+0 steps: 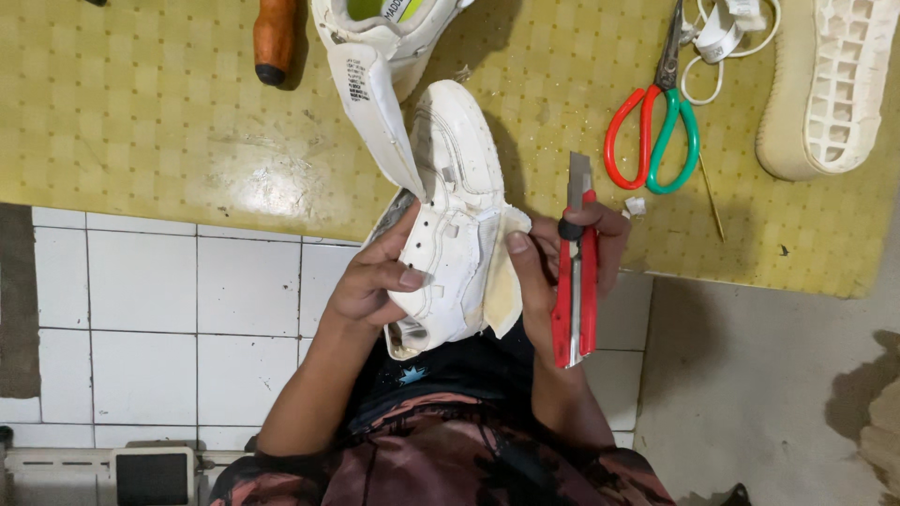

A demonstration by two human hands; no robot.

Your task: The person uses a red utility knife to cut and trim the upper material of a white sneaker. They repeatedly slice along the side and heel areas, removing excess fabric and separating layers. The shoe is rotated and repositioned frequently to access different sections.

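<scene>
- While both hands grip it, the white shoe upper [450, 215] is held in the air over the near edge of the yellow mat [169, 122], toe pointing away from the person, heel end down toward the lap.
- The left hand [375, 276] wraps its side, fingers curled round the perforated panel, thumb across the front.
- The right hand [553, 272] does two things: its thumb presses the pale flap [506, 281] peeled off the upper's right side, while its other fingers close round a red cutter [574, 272], blade up and just right of the upper.
- The upper's long tongue [380, 108] folds away toward a second white shoe [384, 28] lying at the mat's far edge.
- Scissors [656, 122] with one red and one green handle lie to the right on the mat, near the cutter's tip.
- Farther right lies a cream sole [830, 84], ribbed inside facing up.
- A brown wooden handle [275, 37] lies far left of the second shoe.
- White floor tiles [141, 309] show below the mat.
</scene>
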